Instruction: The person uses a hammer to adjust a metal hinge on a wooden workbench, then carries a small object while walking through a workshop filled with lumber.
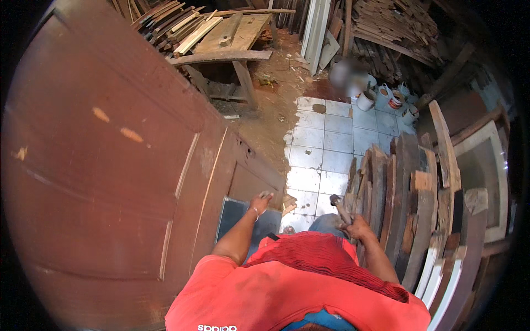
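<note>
A large brown panelled door (121, 143) stands on my left, with scraped patches in its paint. My left hand (261, 202), a bracelet at its wrist, rests against the door near its edge, its fingers laid on the surface, beside a dark blue-grey panel (232, 218). In my right hand (359, 227) is a hammer (343, 212), gripped by the handle with its head pointing forward over the tiles. The right hand is close to the stacked boards.
Upright wooden boards (408, 193) crowd my right side, beside a pale frame (494, 171). White floor tiles (323, 140) lie ahead. Farther off are a wooden workbench (237, 33) with timber strips (176, 25), several paint buckets (366, 101) and piled wood (392, 27).
</note>
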The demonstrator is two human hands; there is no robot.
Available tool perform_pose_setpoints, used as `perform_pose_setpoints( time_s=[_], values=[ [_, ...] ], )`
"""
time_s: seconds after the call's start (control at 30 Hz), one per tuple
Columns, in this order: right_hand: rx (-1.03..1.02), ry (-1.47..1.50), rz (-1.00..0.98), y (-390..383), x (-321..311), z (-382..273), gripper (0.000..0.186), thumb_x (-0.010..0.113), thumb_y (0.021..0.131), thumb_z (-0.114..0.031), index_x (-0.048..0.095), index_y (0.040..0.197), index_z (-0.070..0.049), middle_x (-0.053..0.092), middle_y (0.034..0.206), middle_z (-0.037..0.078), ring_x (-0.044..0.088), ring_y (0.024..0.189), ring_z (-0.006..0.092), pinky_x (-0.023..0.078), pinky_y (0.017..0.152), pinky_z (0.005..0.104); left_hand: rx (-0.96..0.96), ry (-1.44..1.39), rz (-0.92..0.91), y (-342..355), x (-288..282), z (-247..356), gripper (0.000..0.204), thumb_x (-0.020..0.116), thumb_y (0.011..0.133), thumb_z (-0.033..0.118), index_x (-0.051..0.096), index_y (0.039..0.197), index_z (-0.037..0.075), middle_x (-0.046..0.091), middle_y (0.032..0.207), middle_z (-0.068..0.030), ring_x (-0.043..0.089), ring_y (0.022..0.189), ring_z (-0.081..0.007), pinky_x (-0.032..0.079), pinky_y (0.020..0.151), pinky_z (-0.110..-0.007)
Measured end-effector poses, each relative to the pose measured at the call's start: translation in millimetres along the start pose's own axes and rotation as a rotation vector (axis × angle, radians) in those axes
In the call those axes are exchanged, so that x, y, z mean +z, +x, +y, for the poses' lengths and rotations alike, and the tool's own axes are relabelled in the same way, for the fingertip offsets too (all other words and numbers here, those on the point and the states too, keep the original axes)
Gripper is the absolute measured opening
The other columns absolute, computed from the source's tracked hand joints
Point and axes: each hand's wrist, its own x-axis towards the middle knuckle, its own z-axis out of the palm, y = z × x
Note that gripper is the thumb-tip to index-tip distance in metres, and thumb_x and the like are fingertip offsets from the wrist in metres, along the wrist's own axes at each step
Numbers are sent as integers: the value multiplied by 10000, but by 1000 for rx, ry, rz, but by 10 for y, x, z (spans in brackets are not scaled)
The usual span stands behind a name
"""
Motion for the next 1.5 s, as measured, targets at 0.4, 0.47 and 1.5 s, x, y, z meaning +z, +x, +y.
perform_pose_setpoints(
  time_s=[0.4, 0.47, 1.5],
  values=[
    [73, 46, 207, 3257, -1646, -610, 495, 828, 724, -310, 675, 1006, 67, 692, 856, 234, 687, 773, 304, 515, 714, 430, -110, -378, 59, 2840, 5, 1992, 299, 688, 904, 345, 673, 1021, 70, 690, 871, -18, 625, 763, -115, 498, 669, -271],
    [-59, -169, 149, 3671, -2011, -1021, 560, 818, 726, -378, 668, 1047, 55, 690, 945, 258, 686, 855, 342, 517, 769, 447, -141, -512, 131, 3138, -56, 2375, 263, 677, 916, 327, 672, 1000, 78, 681, 845, -17, 622, 727, -122, 498, 638, -274],
    [523, -315, 207, 6358, -3037, -3012, 363, 617, 862, -430, 675, 1134, -195, 673, 936, 173, 654, 872, 350, 523, 743, 458, -26, 850, 680, 10470, -3602, 4212, 310, 545, 865, 136, 625, 1143, 28, 666, 1092, -212, 647, 995, -385, 521, 870, -463]
  ],
)
